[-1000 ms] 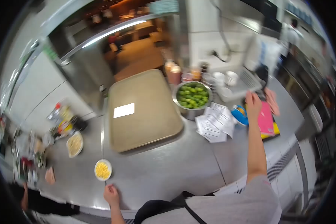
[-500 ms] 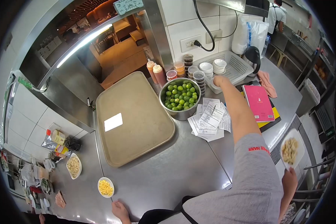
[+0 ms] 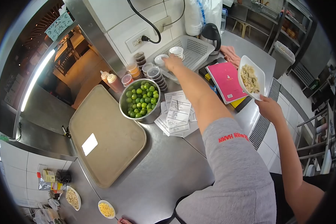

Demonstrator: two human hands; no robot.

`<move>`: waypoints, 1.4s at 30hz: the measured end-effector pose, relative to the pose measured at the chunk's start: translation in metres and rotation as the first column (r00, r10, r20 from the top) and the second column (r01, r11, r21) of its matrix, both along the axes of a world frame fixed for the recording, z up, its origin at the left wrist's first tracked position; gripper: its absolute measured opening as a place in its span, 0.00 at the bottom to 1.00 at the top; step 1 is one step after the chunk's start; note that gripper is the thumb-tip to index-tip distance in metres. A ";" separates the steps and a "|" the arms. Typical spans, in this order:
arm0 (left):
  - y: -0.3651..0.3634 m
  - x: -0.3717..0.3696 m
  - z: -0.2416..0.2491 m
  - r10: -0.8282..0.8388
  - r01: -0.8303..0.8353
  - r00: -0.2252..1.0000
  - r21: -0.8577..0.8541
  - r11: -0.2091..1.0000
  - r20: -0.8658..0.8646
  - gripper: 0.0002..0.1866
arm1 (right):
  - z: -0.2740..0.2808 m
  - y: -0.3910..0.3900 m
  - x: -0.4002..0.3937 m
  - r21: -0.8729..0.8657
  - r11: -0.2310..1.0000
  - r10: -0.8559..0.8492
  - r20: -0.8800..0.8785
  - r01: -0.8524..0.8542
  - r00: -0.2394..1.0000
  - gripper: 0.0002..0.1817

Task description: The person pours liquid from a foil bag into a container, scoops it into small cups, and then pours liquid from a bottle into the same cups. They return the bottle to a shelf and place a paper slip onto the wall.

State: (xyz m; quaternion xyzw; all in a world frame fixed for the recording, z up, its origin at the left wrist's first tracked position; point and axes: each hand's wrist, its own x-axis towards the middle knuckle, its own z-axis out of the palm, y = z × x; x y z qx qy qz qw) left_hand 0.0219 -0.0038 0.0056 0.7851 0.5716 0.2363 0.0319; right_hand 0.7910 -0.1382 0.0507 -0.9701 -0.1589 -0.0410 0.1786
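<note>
right hand (image 3: 173,62): on white bowl stack (image 3: 176,50), closure unclear
left hand (image 3: 122,221): at frame edge, grip unreadable
advice: lift straight up, clear of sauce cups (image 3: 155,75) beside wrist

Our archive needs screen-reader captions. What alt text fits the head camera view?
The person's right hand reaches to stacked small white bowls in a white plastic basket on a steel counter. Another person's hand holds a white dish of food; a metal bowl of green limes stands beside paper slips.
</note>
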 end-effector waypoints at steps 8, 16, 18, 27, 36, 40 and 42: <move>-0.007 0.010 0.010 0.074 -0.074 0.997 -0.008 0.997 -0.012 0.13 | 0.037 0.002 -0.014 -0.032 0.992 0.124 0.025 -0.123 0.992 0.15; 0.026 -0.035 -0.034 -0.046 0.052 0.990 -0.035 0.998 0.135 0.08 | 0.083 -0.028 -0.062 0.050 0.991 0.111 0.206 -0.123 0.972 0.11; 0.039 -0.045 -0.053 -0.192 0.074 0.868 0.263 0.962 0.458 0.13 | 0.081 -0.041 -0.083 0.037 0.977 0.177 0.412 -0.210 0.894 0.10; 0.049 -0.228 -0.028 0.682 -0.723 0.582 -0.100 0.683 0.443 0.37 | 0.077 -0.115 -0.248 0.306 0.752 0.482 0.347 -0.583 0.804 0.11; 0.031 -0.278 -0.024 0.449 -0.540 0.831 -0.670 0.509 -0.329 0.36 | 0.079 -0.088 -0.477 0.526 0.541 0.754 0.041 -0.656 0.655 0.07; 0.032 -0.317 -0.042 0.383 -0.456 0.888 -0.600 0.658 -0.255 0.36 | 0.062 -0.081 -0.571 0.423 0.481 0.809 0.124 -0.768 0.575 0.08; 0.010 -0.345 -0.083 0.295 -0.321 0.944 -0.617 0.719 -0.147 0.35 | 0.063 -0.085 -0.628 0.328 0.498 0.820 0.123 -0.803 0.559 0.08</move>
